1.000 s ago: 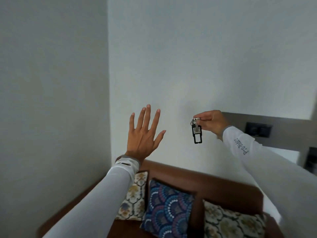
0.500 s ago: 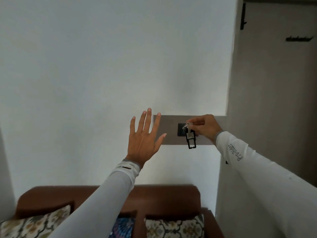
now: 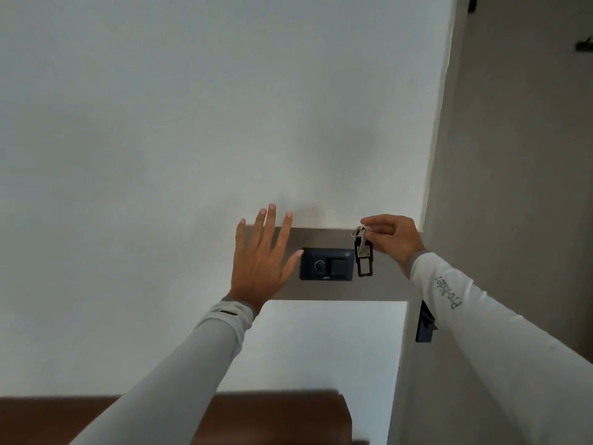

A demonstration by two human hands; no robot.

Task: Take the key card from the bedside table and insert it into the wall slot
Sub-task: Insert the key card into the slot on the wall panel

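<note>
My right hand [image 3: 393,237] pinches the ring of the key card [image 3: 364,261], a black rectangular tag with a metal key, which hangs just right of a dark wall panel [image 3: 327,264] with a dial and a switch. That panel sits on a grey-brown strip [image 3: 390,284] across the white wall. My left hand [image 3: 261,258] is raised with fingers spread, holding nothing, its thumb tip close to the panel's left edge. A dark box [image 3: 425,322] is mounted on the side wall around the corner, below my right wrist; whether it has a slot I cannot tell.
A brown headboard [image 3: 282,419] runs along the bottom. The wall corner [image 3: 426,203] stands right of my right hand, with a beige side wall [image 3: 513,155] beyond and dark hooks [image 3: 585,45] high on it.
The view has swung right and closer to the wall; the cushions have left the frame. My right hand with the key card now hangs right of the panel instead of in front of it.
</note>
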